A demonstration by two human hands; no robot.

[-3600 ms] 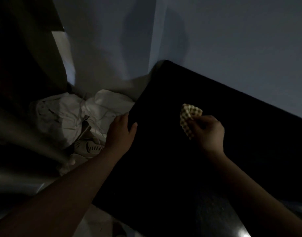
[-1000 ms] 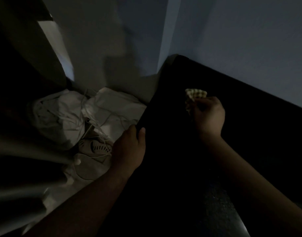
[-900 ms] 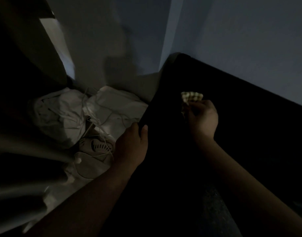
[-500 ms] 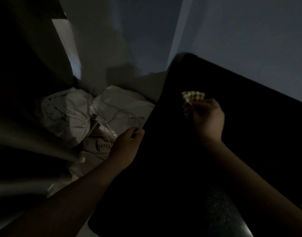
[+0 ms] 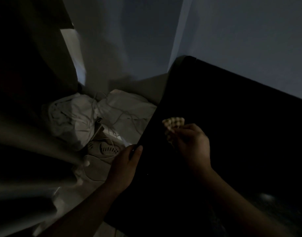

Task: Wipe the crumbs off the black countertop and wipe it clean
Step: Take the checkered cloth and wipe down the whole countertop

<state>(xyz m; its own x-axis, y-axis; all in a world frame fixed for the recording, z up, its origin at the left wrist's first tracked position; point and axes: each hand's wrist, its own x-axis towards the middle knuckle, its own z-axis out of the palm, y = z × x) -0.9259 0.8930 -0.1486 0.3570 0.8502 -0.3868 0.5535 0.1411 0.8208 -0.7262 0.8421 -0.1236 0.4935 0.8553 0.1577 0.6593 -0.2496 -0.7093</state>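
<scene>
Head view, very dim: the black countertop (image 5: 240, 120) fills the right half of the scene, its far corner set against the pale wall (image 5: 249, 40). The right hand (image 5: 192, 146) is over the counter's left part, fingers curled and pinching a small checked cloth (image 5: 173, 123), which bunches out beyond the fingertips on the far side. Whether the cloth touches the surface cannot be told. The left hand (image 5: 124, 166) is at the counter's left edge, thumb lying along the rim; its other fingers are hidden in shadow, so I cannot tell if they grip the edge or merely cup below it. Crumbs cannot be made out in this light. Left of the counter, lower down, lie white bags (image 5: 85, 117) with loose strings. The cloth looks light, soft and floppy, so it probably wipes best gathered into a pad and pressed flat under the fingers. The counter looks hard and smooth, so crumbs should slide readily toward the left edge.
</scene>
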